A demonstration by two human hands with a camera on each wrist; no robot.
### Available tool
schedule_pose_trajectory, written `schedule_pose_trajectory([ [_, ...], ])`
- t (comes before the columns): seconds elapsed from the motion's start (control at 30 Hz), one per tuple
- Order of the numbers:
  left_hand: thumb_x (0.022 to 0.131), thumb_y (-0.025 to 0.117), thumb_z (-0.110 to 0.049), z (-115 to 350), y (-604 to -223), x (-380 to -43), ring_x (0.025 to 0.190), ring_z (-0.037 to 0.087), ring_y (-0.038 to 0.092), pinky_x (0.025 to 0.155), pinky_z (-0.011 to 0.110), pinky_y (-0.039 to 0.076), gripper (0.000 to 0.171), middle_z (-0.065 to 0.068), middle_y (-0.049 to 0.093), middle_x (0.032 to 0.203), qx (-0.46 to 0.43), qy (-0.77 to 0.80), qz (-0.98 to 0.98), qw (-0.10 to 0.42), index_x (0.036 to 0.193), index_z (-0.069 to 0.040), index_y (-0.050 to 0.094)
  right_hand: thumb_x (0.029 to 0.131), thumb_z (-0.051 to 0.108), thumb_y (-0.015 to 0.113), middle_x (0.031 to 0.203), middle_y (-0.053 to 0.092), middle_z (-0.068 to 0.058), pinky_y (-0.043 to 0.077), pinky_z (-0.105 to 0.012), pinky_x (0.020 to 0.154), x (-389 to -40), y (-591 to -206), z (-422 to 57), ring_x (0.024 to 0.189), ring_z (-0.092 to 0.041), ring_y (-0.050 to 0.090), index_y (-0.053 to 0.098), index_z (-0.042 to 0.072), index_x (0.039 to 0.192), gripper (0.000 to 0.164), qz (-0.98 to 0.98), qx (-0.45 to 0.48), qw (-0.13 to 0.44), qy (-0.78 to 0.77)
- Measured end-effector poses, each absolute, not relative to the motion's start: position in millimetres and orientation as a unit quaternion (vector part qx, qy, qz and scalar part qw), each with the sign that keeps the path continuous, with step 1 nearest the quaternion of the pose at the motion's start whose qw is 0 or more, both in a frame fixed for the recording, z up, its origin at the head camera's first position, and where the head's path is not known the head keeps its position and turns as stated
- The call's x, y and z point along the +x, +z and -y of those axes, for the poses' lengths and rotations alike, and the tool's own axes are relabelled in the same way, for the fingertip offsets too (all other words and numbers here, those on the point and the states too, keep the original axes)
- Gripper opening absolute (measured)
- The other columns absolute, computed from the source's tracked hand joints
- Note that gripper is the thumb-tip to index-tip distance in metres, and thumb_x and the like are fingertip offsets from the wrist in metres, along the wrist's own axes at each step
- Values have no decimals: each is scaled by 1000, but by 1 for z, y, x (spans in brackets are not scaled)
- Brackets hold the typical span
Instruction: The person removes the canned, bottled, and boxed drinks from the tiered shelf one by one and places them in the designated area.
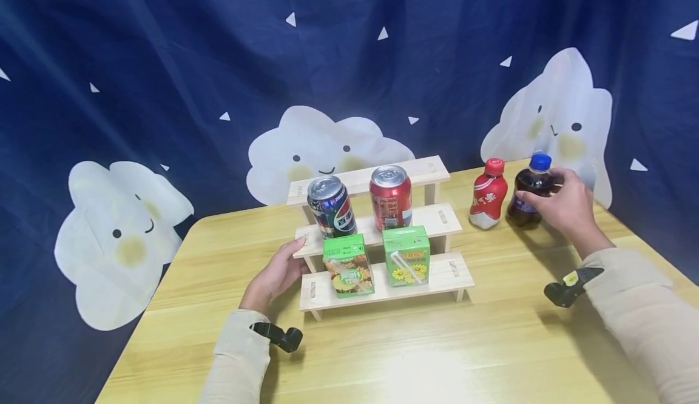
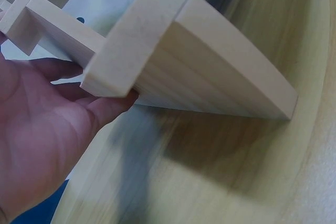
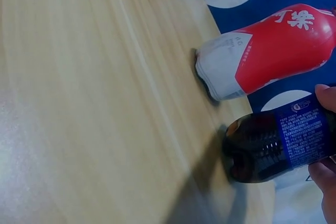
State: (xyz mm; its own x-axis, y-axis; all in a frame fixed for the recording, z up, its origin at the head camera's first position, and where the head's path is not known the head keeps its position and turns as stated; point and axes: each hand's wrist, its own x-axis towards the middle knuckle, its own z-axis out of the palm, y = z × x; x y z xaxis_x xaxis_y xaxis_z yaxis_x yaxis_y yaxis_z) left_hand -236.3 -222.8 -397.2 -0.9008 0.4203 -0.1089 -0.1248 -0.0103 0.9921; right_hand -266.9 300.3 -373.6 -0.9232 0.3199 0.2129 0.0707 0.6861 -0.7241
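Observation:
My right hand (image 1: 570, 207) grips a dark cola bottle with a blue cap (image 1: 540, 162), thumb on one side and fingers round the other. The right wrist view shows its blue label (image 3: 304, 135) and dark base, upright at the table. Just left of it stands a red and white bottle (image 1: 488, 195), untouched. At the left end of a three-step wooden rack (image 1: 382, 298), my left hand (image 1: 278, 270) holds the middle step, thumb on top. In the left wrist view its fingers (image 2: 113, 109) curl under the board's end.
On the rack's middle step stand a dark blue soda can (image 1: 331, 207) and a red soda can (image 1: 391, 198). Two green drink cartons, one left (image 1: 348, 265) and one right (image 1: 406, 257), sit on the lowest step. A blue curtain (image 1: 338, 64) hangs behind the wooden table (image 1: 218, 258).

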Motion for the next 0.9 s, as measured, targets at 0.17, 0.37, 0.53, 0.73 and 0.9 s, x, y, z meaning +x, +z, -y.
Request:
schedule_pose_trajectory([
  [0.17, 102, 22, -30, 223, -398, -236, 109, 12, 54, 96, 38, 42, 55, -4, 57, 114, 113, 704, -673, 195, 142, 8, 24, 78, 46, 72, 132, 42, -36, 31, -59, 99, -264, -376, -299, 117, -49, 40, 30, -7, 141, 92, 899, -108, 169, 390],
  [0.37, 101, 22, -30, 223, -398, -237, 108, 12, 55, 94, 36, 44, 56, -4, 58, 113, 115, 705, -672, 196, 142, 8, 24, 78, 47, 71, 133, 41, -36, 29, -60, 100, -265, -378, -298, 121, -52, 37, 27, -6, 142, 94, 898, -111, 167, 391],
  [0.53, 101, 22, -31, 224, -399, -237, 109, 13, 54, 95, 37, 43, 57, 1, 55, 119, 115, 699, -678, 196, 143, 8, 22, 80, 45, 70, 135, 39, -36, 31, -60, 100, -264, -378, -297, 120, -53, 39, 25, -5, 144, 93, 898, -107, 168, 393],
  [0.73, 101, 23, -31, 224, -398, -237, 113, 15, 52, 100, 40, 40, 57, 7, 52, 126, 114, 695, -681, 200, 145, 6, 21, 83, 42, 67, 139, 38, -32, 39, -55, 97, -255, -376, -294, 120, -49, 44, 23, -3, 146, 88, 883, -113, 181, 418],
  [0.9, 101, 23, -31, 224, -399, -237, 114, 15, 51, 101, 40, 40, 57, 11, 50, 129, 109, 695, -682, 198, 145, 5, 21, 84, 41, 65, 141, 39, -27, 39, -48, 100, -245, -371, -291, 126, -43, 43, 25, 1, 146, 84, 865, -123, 194, 446],
])
